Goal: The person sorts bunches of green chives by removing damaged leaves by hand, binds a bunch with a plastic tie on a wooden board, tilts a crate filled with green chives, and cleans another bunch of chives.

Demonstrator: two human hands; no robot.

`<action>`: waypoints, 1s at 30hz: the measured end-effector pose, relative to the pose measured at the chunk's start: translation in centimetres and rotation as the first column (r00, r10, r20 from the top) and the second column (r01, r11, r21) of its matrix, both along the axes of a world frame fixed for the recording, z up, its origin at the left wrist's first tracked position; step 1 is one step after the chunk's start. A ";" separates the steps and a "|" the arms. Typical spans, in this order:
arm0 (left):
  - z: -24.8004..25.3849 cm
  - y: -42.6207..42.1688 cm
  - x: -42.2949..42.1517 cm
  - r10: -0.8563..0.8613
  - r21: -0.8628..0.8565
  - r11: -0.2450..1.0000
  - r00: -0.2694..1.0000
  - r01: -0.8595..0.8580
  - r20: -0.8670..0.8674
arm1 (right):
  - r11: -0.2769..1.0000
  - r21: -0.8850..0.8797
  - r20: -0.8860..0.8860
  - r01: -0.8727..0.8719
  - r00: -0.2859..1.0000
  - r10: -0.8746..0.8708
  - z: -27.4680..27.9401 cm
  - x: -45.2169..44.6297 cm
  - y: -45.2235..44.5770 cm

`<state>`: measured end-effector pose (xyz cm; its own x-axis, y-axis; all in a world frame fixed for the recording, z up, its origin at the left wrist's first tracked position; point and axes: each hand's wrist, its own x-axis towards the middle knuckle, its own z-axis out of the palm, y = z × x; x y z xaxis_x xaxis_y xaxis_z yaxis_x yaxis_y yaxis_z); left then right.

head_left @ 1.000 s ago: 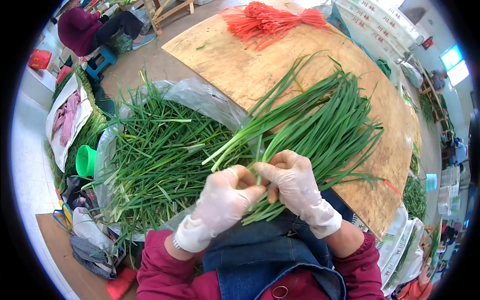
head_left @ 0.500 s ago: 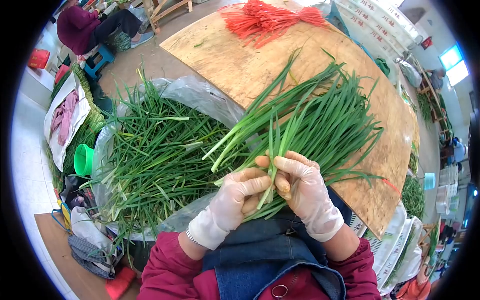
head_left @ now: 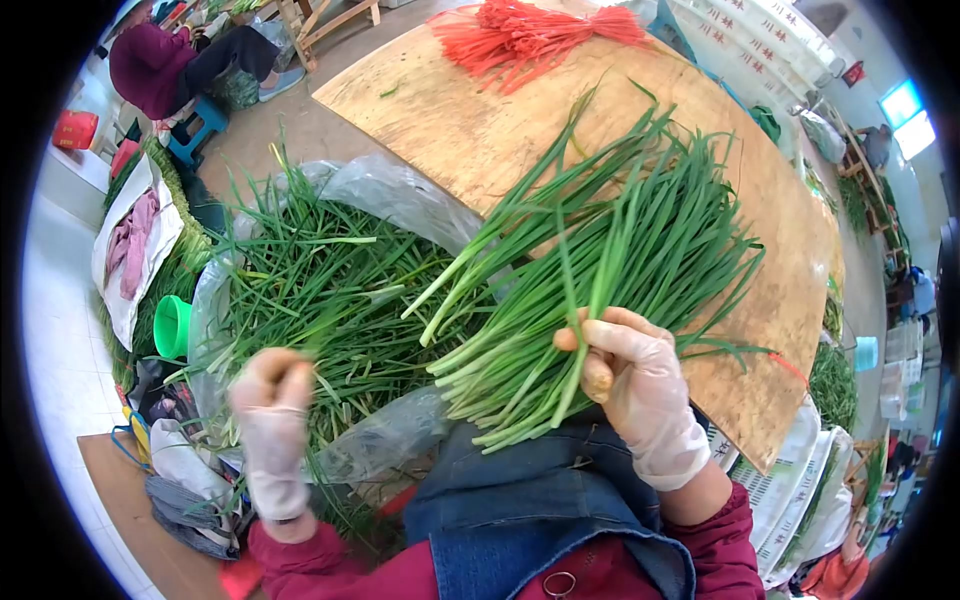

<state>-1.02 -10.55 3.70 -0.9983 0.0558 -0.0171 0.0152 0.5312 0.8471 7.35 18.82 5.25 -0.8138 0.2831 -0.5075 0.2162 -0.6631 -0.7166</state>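
My right hand point(head_left: 632, 375), in a translucent glove with bare fingertips, pinches a few garlic chives point(head_left: 608, 262) near their pale ends. Beneath it, a thick bunch of garlic chives point(head_left: 640, 230) lies across the board, pale ends hanging over the edge towards my lap. My left hand point(head_left: 273, 400), gloved too, is over the near left side of the plastic-lined heap of loose greens point(head_left: 330, 270). Motion blurs its fingers; I cannot make out anything between them.
Red ties point(head_left: 540, 35) lie at the far side of the wooden board point(head_left: 400, 100). A clear plastic liner point(head_left: 385, 190) surrounds the heap. Left of it are a green cup point(head_left: 172, 326) and a white sheet with a pink cloth point(head_left: 133, 235). A person point(head_left: 150, 65) sits at upper left.
My left hand has moved away from my right hand, leftward to the heap. My right hand keeps its chives and has shifted slightly right. The bunch's pale ends are now uncovered.
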 end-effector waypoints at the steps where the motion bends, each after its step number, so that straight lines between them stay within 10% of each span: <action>1: -1.5 -3.3 -0.8 0.045 -0.173 0.983 0.990 -0.067 -0.130 | 1.000 -0.028 -0.030 0.007 1.000 -0.008 0.3 0.4 0.3; 3: -3.3 -8.2 -1.7 0.189 -0.622 0.711 0.941 -0.329 -0.282 | 0.997 -0.082 -0.090 0.018 0.996 -0.025 1.0 1.3 0.7; 6: -4.6 -9.2 -0.8 0.091 -0.800 0.486 0.930 -0.353 -0.356 | 0.990 -0.136 -0.166 0.044 0.984 -0.067 1.3 2.3 0.8; 10: -3.4 1.2 -0.7 -0.157 -0.301 0.950 0.961 0.084 -0.227 | 0.998 -0.066 0.010 -0.003 1.000 0.004 0.5 2.2 -1.2; 15: -3.9 8.4 -3.8 -0.381 -0.332 0.880 0.922 0.339 -0.070 | 0.998 -0.049 0.075 -0.037 0.996 0.040 -1.1 2.5 -3.0; 17: -3.4 9.9 -4.5 -0.436 -0.077 0.888 0.884 0.453 0.168 | 0.998 -0.011 0.083 -0.059 0.995 0.060 -1.1 2.3 -3.2; 25: -4.3 7.6 -4.7 -0.530 0.669 0.734 0.716 0.118 0.455 | 0.994 -0.012 0.088 -0.111 0.990 0.112 -0.8 1.9 -3.3; 30: -3.9 7.8 -3.9 -0.541 0.713 0.700 0.679 0.036 0.497 | 0.988 -0.028 0.089 -0.152 0.984 0.154 -0.3 1.5 -3.1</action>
